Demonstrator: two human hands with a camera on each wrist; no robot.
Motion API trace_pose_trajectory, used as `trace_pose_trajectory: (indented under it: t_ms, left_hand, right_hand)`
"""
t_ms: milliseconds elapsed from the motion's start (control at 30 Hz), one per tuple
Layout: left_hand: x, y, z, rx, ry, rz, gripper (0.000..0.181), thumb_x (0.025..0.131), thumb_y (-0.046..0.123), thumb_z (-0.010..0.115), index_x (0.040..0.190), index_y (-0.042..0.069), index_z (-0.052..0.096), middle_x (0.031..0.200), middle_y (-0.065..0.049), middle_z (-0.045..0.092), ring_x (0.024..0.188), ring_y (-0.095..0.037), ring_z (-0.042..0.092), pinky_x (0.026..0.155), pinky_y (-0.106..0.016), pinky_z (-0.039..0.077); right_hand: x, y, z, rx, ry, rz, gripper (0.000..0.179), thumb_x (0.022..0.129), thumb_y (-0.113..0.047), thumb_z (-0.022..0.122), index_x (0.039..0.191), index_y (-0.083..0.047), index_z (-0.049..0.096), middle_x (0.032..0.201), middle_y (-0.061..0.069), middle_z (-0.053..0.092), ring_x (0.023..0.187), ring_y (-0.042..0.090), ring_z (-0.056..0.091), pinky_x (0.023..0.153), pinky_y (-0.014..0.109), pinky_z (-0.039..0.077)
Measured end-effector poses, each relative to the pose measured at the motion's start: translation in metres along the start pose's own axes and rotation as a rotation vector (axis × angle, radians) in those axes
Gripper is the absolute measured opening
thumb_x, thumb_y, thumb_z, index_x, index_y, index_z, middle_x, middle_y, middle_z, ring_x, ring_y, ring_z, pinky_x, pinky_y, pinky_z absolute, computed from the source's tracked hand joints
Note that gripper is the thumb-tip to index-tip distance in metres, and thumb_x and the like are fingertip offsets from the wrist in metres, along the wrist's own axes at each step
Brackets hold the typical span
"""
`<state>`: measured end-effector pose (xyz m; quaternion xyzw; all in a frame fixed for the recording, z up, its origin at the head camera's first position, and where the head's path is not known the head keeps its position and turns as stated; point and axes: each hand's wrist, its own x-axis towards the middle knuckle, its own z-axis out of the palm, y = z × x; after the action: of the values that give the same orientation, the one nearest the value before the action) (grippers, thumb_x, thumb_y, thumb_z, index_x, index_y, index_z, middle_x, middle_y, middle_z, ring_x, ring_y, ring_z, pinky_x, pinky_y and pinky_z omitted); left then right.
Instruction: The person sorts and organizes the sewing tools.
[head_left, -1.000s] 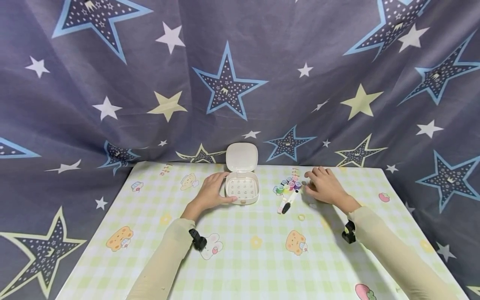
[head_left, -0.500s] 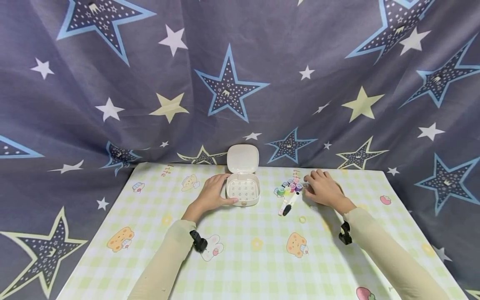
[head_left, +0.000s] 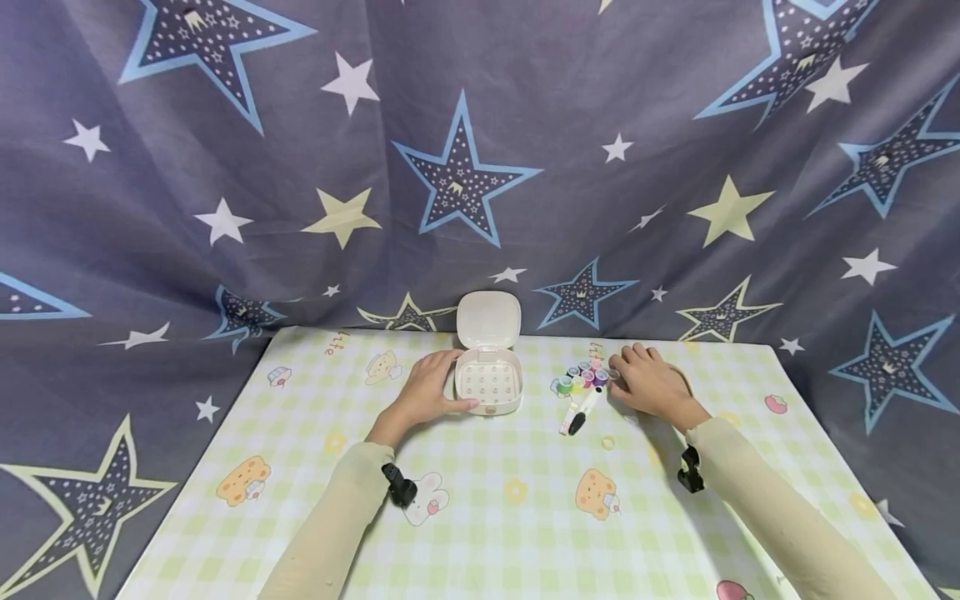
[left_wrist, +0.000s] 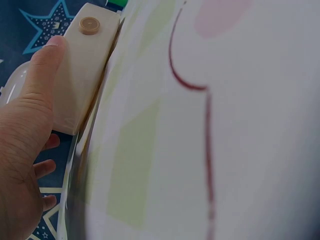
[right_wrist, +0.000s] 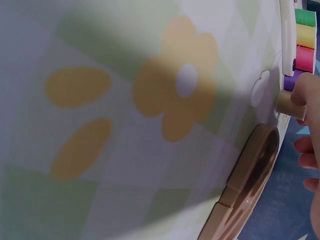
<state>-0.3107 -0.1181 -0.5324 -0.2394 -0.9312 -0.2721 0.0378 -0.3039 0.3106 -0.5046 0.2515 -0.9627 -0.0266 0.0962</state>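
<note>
A white lidded box [head_left: 489, 383] stands at the back of the table, its lid [head_left: 489, 319] raised and a dotted pattern on the inside floor. My left hand [head_left: 425, 390] grips the box's left side, thumb on the front near the round brown clasp [left_wrist: 90, 25] and fingers behind. Right of the box lies a cluster of thread spools [head_left: 577, 382] in green, yellow, pink, purple and dark colours. At the cluster's right end, my right hand [head_left: 647, 383] pinches a tan thread spool [right_wrist: 290, 104] between thumb and fingers, next to the purple spool [right_wrist: 292, 80].
In front of the spools lie slim white tools, one with a black end [head_left: 577, 423]. A small pale yellow ring [head_left: 608, 442] is nearer the front. A brown looped piece [right_wrist: 245, 185] lies beside the right hand. A star-printed curtain [head_left: 480, 150] hangs right behind the table.
My right hand has shifted slightly left to the tan spool, and the brown piece behind it now shows. The left hand stays on the box. The head view has tilted slightly.
</note>
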Motion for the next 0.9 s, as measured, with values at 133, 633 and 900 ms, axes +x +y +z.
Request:
trace_pose_trajectory:
  t_ms: [133, 633, 900]
  left_hand:
    - [0.0008, 0.0022, -0.0002, 0.000, 0.001, 0.012, 0.101, 0.076, 0.054, 0.086, 0.153, 0.007, 0.040, 0.153, -0.016, 0.047, 0.146, -0.037, 0.039, 0.123, -0.056, 0.024]
    - [0.0041, 0.0021, -0.0072, 0.043, -0.009, 0.032, 0.106, 0.072, 0.059, 0.084, 0.153, 0.005, 0.041, 0.148, -0.017, 0.049, 0.143, -0.036, 0.041, 0.122, -0.056, 0.026]
    - [0.0072, 0.0061, -0.0058, 0.066, 0.000, 0.075, 0.107, 0.068, 0.060, 0.088, 0.149, 0.003, 0.046, 0.143, -0.017, 0.053, 0.140, -0.036, 0.044, 0.122, -0.055, 0.027]
  right_hand:
    - [-0.0003, 0.0002, -0.0015, 0.009, -0.003, 0.009, 0.025, 0.094, -0.028, 0.063, 0.110, -0.009, 0.064, 0.103, 0.012, 0.057, 0.096, 0.032, 0.049, 0.089, 0.051, 0.039]
    - [0.0019, 0.0016, -0.0023, 0.016, 0.041, -0.017, 0.018, 0.094, -0.025, 0.063, 0.102, -0.009, 0.062, 0.099, 0.012, 0.057, 0.094, 0.032, 0.048, 0.087, 0.051, 0.039]
    - [0.0003, -0.0001, -0.0023, 0.006, 0.023, -0.003, 0.016, 0.094, -0.026, 0.063, 0.098, -0.011, 0.061, 0.097, 0.011, 0.056, 0.093, 0.031, 0.048, 0.088, 0.051, 0.039]
